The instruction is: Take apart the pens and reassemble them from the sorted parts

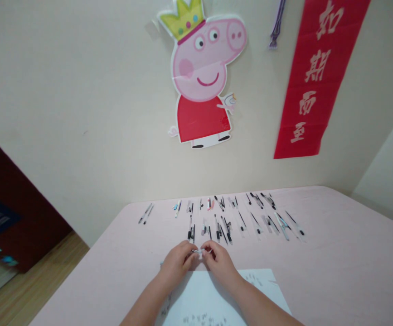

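Fingertips of my left hand point(178, 261) and my right hand point(218, 261) meet over the near part of the table, pinching a small pen point(199, 251) between them. A pale, see-through stretch of it shows in the gap, with a darker bit by the left fingers; the fingers cover the rest. Just beyond my hands lie rows of pen parts, among them a black-capped group point(191, 233), a cluster with dark clips point(228, 228) and a light blue pen point(281, 225). Under my wrists rests a white paper sheet point(196, 299) with handwriting.
A pink cloth covers the table point(335, 262), whose far edge meets the wall. Two clear pens point(146, 213) lie apart at the far left. A cartoon pig cutout point(203, 117) and a red banner point(313, 90) hang on the wall. Wooden floor point(36, 271) shows at left.
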`<control>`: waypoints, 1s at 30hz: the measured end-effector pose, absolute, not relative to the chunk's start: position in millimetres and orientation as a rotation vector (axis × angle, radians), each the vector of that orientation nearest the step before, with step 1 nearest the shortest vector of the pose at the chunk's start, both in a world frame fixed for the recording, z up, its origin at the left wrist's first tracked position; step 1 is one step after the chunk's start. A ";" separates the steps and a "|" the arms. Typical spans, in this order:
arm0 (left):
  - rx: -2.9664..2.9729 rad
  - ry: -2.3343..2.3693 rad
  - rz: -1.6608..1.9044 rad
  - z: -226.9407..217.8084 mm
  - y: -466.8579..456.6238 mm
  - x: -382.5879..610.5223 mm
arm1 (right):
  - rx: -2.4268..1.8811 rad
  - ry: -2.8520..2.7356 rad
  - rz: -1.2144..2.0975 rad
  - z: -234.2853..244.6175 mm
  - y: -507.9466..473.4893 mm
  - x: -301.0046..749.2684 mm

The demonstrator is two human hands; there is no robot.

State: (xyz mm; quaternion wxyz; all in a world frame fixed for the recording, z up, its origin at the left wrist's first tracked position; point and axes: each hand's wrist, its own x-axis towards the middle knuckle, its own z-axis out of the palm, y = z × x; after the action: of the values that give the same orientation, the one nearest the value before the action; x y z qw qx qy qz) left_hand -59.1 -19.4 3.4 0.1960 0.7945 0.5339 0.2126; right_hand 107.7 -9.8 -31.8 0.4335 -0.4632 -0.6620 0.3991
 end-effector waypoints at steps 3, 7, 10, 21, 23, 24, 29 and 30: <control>2.222 1.499 0.621 2.4 -18.6 -60.9 | -1.155 -1.623 0.973 -34.1 -8.4 108.0; 2.220 1.500 0.678 -0.9 -16.1 -66.3 | -1.163 -1.551 0.949 -38.1 -6.0 108.5; 2.207 1.519 0.699 -3.1 -14.1 -69.7 | -1.177 -1.539 0.945 -37.4 -6.6 109.3; 2.121 1.571 0.769 -3.8 -15.3 -69.5 | -1.389 -1.932 0.597 -23.7 -19.8 111.3; 2.162 1.548 0.761 -3.0 -15.2 -69.2 | -1.405 -1.952 0.579 -23.3 -20.1 111.0; 2.182 1.541 0.747 -2.7 -15.0 -69.1 | -1.408 -1.960 0.577 -23.3 -20.1 111.0; 2.235 1.555 0.668 -1.5 -14.4 -69.2 | -1.405 -1.953 0.597 -24.8 -19.3 111.6; 2.240 1.557 0.662 -1.1 -14.4 -69.1 | -1.402 -1.946 0.598 -25.5 -19.0 111.7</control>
State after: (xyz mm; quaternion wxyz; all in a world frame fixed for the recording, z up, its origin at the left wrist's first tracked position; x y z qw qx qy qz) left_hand -69.1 -14.4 -1.1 0.1664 0.7868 0.5470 0.2326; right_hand 111.7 -19.0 -25.5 0.3286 -0.5355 -0.7436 0.2287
